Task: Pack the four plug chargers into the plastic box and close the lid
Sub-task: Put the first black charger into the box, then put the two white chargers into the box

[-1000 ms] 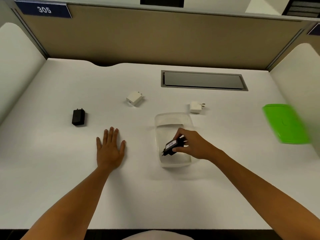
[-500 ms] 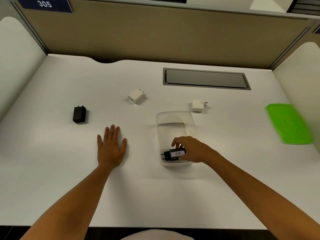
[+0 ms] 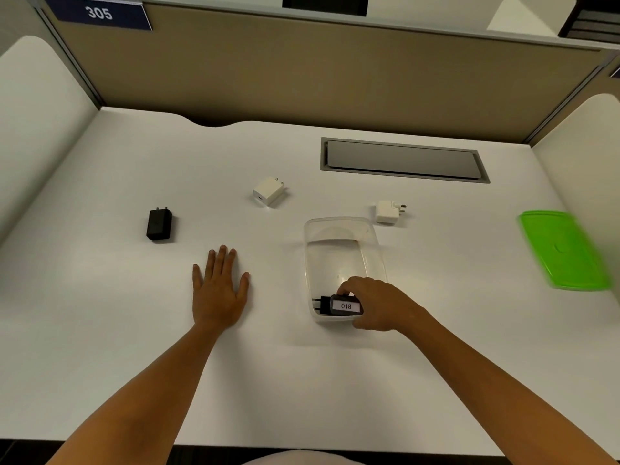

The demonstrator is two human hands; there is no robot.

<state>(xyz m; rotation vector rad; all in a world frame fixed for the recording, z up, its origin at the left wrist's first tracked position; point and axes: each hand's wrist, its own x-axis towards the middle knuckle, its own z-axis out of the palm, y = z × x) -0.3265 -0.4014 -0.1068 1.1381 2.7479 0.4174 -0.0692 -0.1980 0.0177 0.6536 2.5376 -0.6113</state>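
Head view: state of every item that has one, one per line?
plastic box: open, lid off
green lid: on desk, far right
labelled black charger: in box, gripped
black charger: on desk
white charger: on desk
white round-pin charger: on desk
right hand: gripping
left hand: flat, empty

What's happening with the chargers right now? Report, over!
Right hand on labelled black charger, inside clear box. Left hand flat on desk. Three chargers outside. Green lid off, far right. Nothing blocking.
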